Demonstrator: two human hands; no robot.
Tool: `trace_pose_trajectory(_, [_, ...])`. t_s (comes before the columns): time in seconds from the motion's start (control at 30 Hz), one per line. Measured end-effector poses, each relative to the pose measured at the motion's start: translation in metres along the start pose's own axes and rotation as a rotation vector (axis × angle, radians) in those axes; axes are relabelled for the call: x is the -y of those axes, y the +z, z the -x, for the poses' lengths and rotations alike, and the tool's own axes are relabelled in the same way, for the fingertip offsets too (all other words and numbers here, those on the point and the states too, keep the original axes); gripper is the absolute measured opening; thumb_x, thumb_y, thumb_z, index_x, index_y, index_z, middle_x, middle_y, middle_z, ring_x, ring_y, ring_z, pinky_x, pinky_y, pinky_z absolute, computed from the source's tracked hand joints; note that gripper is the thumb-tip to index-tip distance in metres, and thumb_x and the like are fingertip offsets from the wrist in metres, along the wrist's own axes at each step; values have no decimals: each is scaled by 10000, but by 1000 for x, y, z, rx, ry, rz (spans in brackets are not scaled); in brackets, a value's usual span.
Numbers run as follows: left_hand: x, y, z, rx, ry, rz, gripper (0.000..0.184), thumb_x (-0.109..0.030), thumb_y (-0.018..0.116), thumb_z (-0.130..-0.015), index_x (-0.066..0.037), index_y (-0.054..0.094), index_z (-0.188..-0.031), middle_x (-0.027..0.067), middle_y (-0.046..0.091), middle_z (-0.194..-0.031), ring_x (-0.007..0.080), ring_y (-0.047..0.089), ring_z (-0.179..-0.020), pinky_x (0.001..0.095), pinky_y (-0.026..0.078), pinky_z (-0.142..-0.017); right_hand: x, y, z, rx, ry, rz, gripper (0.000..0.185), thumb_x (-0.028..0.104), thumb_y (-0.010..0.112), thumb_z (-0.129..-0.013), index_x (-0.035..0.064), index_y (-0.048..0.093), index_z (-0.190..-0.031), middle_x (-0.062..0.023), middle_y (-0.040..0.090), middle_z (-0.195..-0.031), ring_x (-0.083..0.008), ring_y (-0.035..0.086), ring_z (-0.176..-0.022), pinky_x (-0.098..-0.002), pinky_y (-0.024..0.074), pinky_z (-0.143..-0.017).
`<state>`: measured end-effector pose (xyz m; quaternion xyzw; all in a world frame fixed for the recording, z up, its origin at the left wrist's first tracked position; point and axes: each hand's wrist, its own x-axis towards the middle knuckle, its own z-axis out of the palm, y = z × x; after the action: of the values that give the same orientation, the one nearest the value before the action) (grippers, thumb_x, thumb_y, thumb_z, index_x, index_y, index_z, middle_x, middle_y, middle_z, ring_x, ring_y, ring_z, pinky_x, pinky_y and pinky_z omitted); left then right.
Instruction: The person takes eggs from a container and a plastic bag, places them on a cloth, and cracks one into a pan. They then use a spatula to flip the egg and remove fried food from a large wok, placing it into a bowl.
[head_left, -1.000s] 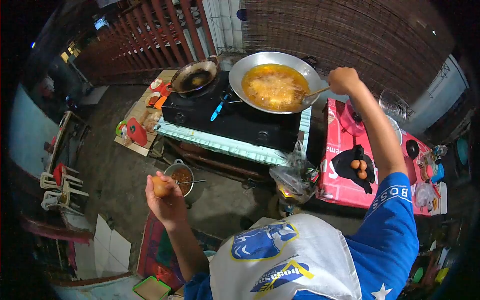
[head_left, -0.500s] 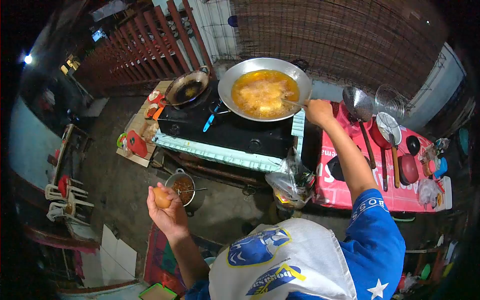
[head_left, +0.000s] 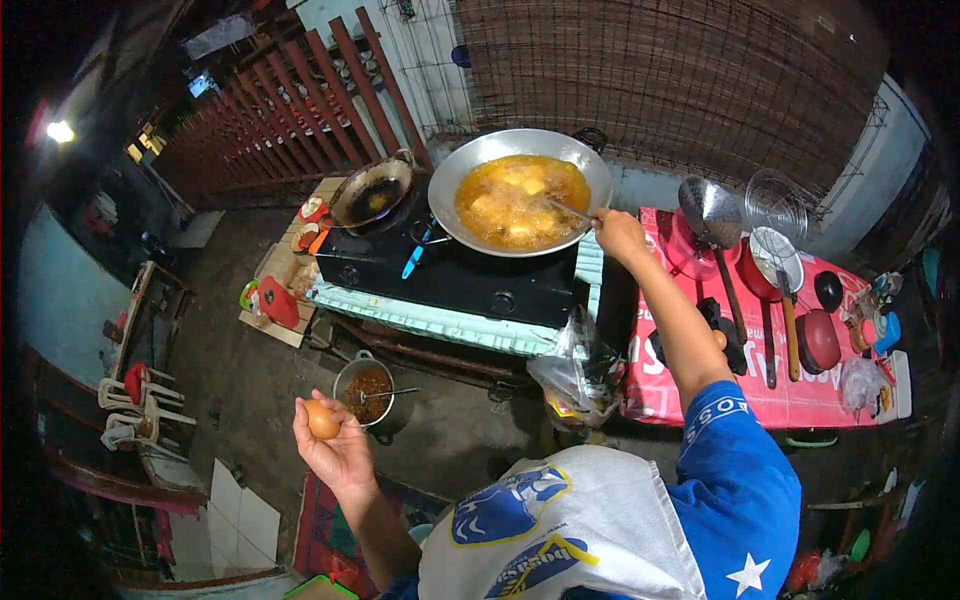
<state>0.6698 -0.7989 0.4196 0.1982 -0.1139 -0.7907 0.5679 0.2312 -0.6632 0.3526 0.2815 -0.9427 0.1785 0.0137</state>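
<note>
A brown egg [head_left: 321, 420] sits in the fingers of my left hand [head_left: 338, 455], held up at the lower left, over the floor. My right hand [head_left: 622, 238] is closed round the handle of a metal utensil [head_left: 568, 208], whose far end dips into the oil and is hidden there. Around it, yellow-golden pieces of food [head_left: 520, 232] fry in bubbling oil inside a large metal wok [head_left: 448, 177]. The wok rests on the right side of a black stove [head_left: 450, 290].
A smaller dark wok [head_left: 372, 195] stands on the stove's left side, near a blue-handled tool [head_left: 413, 262]. Below is a pot [head_left: 347, 378] of reddish-brown food with a spoon. On the right, a pink-covered table [head_left: 650, 385] bears a long-handled skimmer [head_left: 712, 212], bowls and an egg.
My right hand has shifted slightly left and down with the utensil. The frying pieces show more distinctly apart in the oil. My left hand still holds the egg; the whole view has shifted a little.
</note>
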Motion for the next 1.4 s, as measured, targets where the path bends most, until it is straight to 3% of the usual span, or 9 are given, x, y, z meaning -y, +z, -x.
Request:
trace_pose_trajectory(0.3, [1,-2,8,22,-29,14,219,-138,568,-792,-73,484,-983,90,503,-930,152,524,-749,215,447,-559,-37,19,-16,-76,-1,-189,233,250,528,-782,120,607,-959,-157,601,-891,-323,569,-844,-402,442,-737])
trace_pose_trajectory(0.6, [3,0,12,24,-46,-1,202,-141,562,-797,-79,487,-974,80,510,-926,152,524,-743,219,447,-556,-61,23,-15,-55,91,-437,265,249,529,-786,71,594,-972,-121,618,-882,-239,589,-818,-336,433,-725])
trace_pose_trajectory(0.7, [3,-1,13,22,-48,3,198,-145,561,-799,-80,490,-971,80,513,-925,149,524,-743,218,446,-555,-74,31,-15,-130,48,-528,253,253,525,-799,60,603,-944,-93,611,-773,-186,574,-702,-292,431,-625])
trace_pose_trajectory(0.8, [2,-3,13,30,-48,-5,188,-147,558,-801,-80,494,-964,79,514,-928,149,526,-742,219,446,-555,-82,28,-9,-13,169,-848,227,244,503,-818,67,603,-920,-42,572,-678,-153,519,-566,-292,405,-508])
trace_pose_trajectory(0.87, [1,-4,13,36,-48,-8,185,-145,553,-802,-81,497,-966,79,514,-930,148,526,-747,218,447,-556,-82,16,2,104,291,-1066,199,229,485,-837,76,590,-911,16,482,-598,-82,381,-445,-240,282,-375])
trace_pose_trajectory(1.07, [1,-5,13,36,-52,-9,197,-141,551,-802,-85,496,-982,79,511,-935,147,524,-757,218,448,-559,-96,5,22,253,421,-1387,170,212,438,-853,116,524,-965,32,434,-561,-50,255,-337,-205,174,-297])
trace_pose_trajectory(1.27, [4,0,15,21,-46,-9,205,-140,550,-803,-79,492,-990,83,505,-944,152,522,-751,216,444,-561,-109,-12,42,283,432,-1494,127,246,426,-867,126,465,-850,26,435,-545,-48,231,-305,-200,146,-281])
trace_pose_trajectory(1.33, [4,0,13,24,-51,-11,209,-140,552,-802,-79,491,-992,84,502,-947,152,521,-750,217,443,-562,-112,-22,45,307,370,-1473,149,244,434,-865,114,494,-826,25,443,-550,-47,279,-328,-204,176,-293])
trace_pose_trajectory(1.4, [3,-2,11,23,-53,-12,214,-140,554,-800,-79,490,-995,84,500,-950,152,519,-750,219,442,-562,-110,-34,43,150,229,-1095,193,249,451,-859,93,528,-776,29,455,-565,-49,318,-380,-206,225,-336])
